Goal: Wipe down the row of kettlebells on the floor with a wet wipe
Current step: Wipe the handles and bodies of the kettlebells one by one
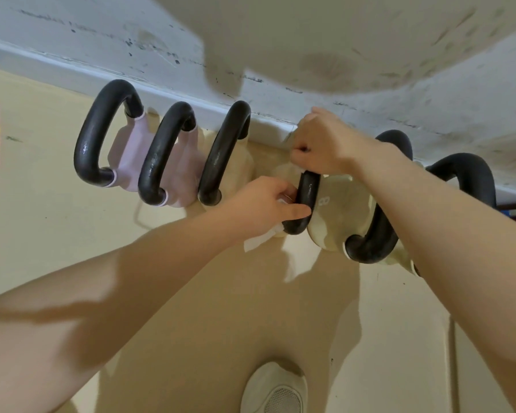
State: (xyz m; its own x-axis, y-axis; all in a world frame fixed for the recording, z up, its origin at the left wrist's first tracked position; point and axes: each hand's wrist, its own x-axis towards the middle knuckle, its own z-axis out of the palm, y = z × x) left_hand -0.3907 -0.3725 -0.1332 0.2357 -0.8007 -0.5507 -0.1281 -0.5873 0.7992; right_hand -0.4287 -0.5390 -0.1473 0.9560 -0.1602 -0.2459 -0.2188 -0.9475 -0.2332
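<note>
a row of kettlebells with thick black loop handles stands on the beige floor (57,234) against the scuffed white baseboard (72,70), running from the upper left of the frame to the right edge, so each one can be reached in turn from the same crouch. at centre frame the cream kettlebell marked 8 (337,216) is the one being worked on. the right hand (322,144) comes in from the right and is clenched over the top of its black curved handle (306,201), probably to steady or tip the weight so it does not roll while rubbed. the left hand (268,204) reaches from the lower left with fingers curled round the lower stretch of the same handle, pinching the white wet wipe (258,241) against it; a loose corner of the wipe hangs out below the hand, just above the floor. wrapping the wipe round the bar seems meant to clean all sides in one slide. to the left, two pale pink kettlebells (131,156) and another cream kettlebell (239,171) sit close together, handles nearly touching; whether they are already wiped cannot be told. right of the hands two more black handles (465,177) show, partly hidden by the right forearm. a light-coloured shoe (276,389) sits at the bottom centre.
</note>
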